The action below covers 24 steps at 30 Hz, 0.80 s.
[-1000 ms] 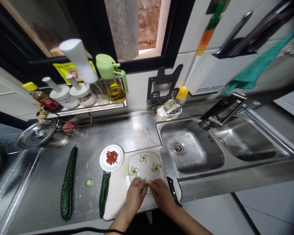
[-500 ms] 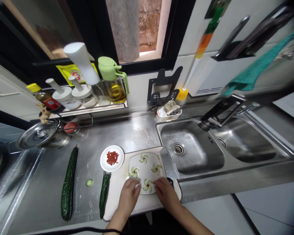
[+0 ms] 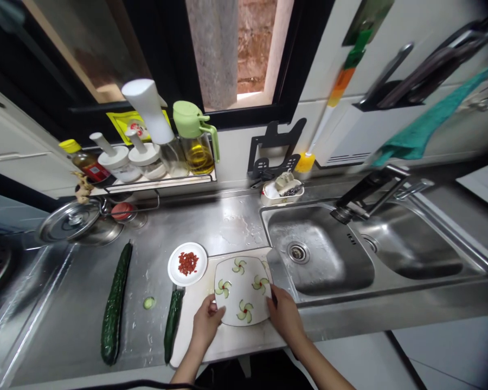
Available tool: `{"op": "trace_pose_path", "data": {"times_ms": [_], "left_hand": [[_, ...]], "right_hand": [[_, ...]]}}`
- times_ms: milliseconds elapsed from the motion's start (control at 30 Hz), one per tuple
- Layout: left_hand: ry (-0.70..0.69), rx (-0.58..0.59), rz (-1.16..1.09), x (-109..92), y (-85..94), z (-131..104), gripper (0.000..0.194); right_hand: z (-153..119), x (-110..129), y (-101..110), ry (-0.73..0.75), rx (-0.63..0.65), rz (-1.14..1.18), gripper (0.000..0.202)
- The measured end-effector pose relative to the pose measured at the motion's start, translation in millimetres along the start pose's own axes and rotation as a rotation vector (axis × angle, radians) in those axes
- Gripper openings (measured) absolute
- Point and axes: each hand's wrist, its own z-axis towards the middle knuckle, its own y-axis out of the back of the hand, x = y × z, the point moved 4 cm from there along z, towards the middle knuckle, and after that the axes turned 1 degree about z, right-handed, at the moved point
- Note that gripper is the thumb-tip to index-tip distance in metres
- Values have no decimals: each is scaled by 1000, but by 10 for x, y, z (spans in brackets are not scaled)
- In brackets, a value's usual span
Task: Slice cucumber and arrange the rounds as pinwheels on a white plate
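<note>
A square white plate with rounded corners lies over the cutting board. On it are several pinwheels of thin cucumber slices, each with a red bit at its centre. My left hand grips the plate's left edge, thumb on the rim and fingers curled at the side. My right hand holds the right edge, its fingers partly hidden beneath. Behind the board's left corner stands a small white dish of red dried berries. A cut cucumber lies along the board's left side.
A whole cucumber and a cucumber end piece lie on the steel counter at left. The double sink with its black faucet is at right. A seasoning rack and a lidded pot stand behind.
Both hands have moved outward from above the plate's front to its left and right edges and taken hold of it. The camera view has shifted slightly.
</note>
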Motion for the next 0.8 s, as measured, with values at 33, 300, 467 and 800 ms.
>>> {"op": "trace_pose_path", "data": {"times_ms": [33, 300, 467, 800], "left_hand": [[17, 15, -42, 8, -31, 11, 47], [96, 68, -195, 38, -90, 67, 48], [113, 80, -247, 48, -82, 65, 49], [112, 92, -319, -276, 102, -43, 60]], "right_hand": [[8, 2, -10, -3, 8, -1, 35], [75, -6, -5, -90, 19, 56, 30], [95, 4, 15, -126, 18, 133, 30], [221, 170, 122, -221, 25, 551, 26]]}}
